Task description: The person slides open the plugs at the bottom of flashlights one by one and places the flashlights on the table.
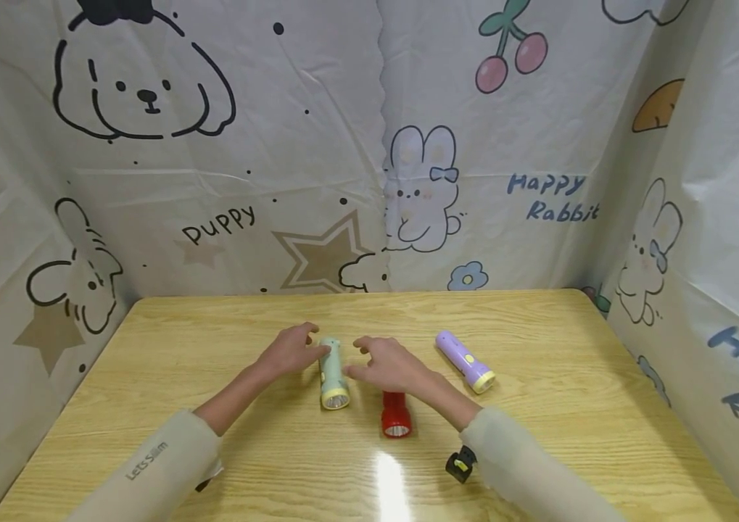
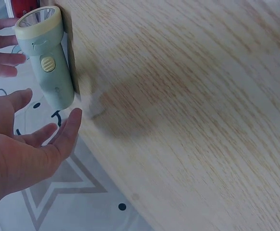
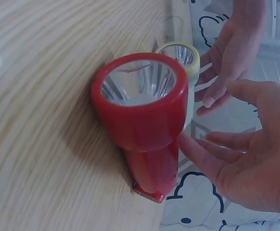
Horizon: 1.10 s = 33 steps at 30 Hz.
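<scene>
Widest of all, there's the creased, pale cloth backdrop [image 1: 317, 109], printed with cartoon animals, rising behind the mint-green flashlight [image 1: 333, 370]. Under that flashlight runs the wooden table [image 1: 539, 337], smooth, yellow, streaked with grain. Two soft, cream sleeves [image 1: 526, 464] angle up towards it, and here are the hands: left hand [image 1: 292, 351] on its left, fingers spread and softly bent; right hand [image 1: 385, 365] on its right, fingers also apart, gently curved. Contact? Can't tell for either. Now the red flashlight [image 3: 145, 125], glossy, flared at the head around a ridged silvery reflector, lying just right of the mint-green one, which itself sits between the hands, a tapered barrel with a cream rim. Further right, a slim purple flashlight [image 1: 457, 353] lies slanted, yellow-ringed. Tiniest: the mint-green one's oval, ribbed switch [image 2: 48, 64]!
</scene>
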Motion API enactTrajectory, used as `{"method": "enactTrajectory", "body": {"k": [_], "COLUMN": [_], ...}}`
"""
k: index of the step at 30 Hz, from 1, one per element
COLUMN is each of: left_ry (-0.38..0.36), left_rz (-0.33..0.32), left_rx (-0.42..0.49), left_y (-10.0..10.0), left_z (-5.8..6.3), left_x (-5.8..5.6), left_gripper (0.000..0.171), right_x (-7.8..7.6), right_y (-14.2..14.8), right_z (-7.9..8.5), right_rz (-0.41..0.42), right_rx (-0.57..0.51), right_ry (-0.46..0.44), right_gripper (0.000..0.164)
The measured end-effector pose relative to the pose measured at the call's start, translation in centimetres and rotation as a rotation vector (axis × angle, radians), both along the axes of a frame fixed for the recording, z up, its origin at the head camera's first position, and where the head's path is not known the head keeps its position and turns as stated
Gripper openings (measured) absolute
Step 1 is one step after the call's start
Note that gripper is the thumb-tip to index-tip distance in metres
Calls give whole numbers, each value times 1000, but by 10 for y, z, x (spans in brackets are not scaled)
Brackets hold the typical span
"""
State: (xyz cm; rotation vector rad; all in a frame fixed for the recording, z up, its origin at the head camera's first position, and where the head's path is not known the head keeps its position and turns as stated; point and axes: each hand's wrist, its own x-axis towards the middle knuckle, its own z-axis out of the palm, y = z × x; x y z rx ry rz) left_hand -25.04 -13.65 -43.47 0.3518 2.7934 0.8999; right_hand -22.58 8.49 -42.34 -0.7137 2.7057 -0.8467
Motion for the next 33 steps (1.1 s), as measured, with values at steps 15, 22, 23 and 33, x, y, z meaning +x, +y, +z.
{"method": "enactTrajectory", "body": {"k": [15,22,23,33], "left_ry": [-8,-9,-9,-4], "left_rz": [9,-10,-10,-13], "left_rx": [0,7,5,-1], "left_y": [2,3,3,5], "left_z": [-7,-5,-5,-5], "left_x": [-1,0,0,0], "left_gripper": [54,55,55,55], "right_x": [4,4,4,4], "right_y": [-9,-12,-12,-19], "right_z": [-4,-6,-7,-8], "right_rz": [-7,-16,-18,-18], "right_rx": [-2,1,-1,28], "right_ry": [-43,-51,-56,-57], "right_gripper": [63,66,66,67]}}
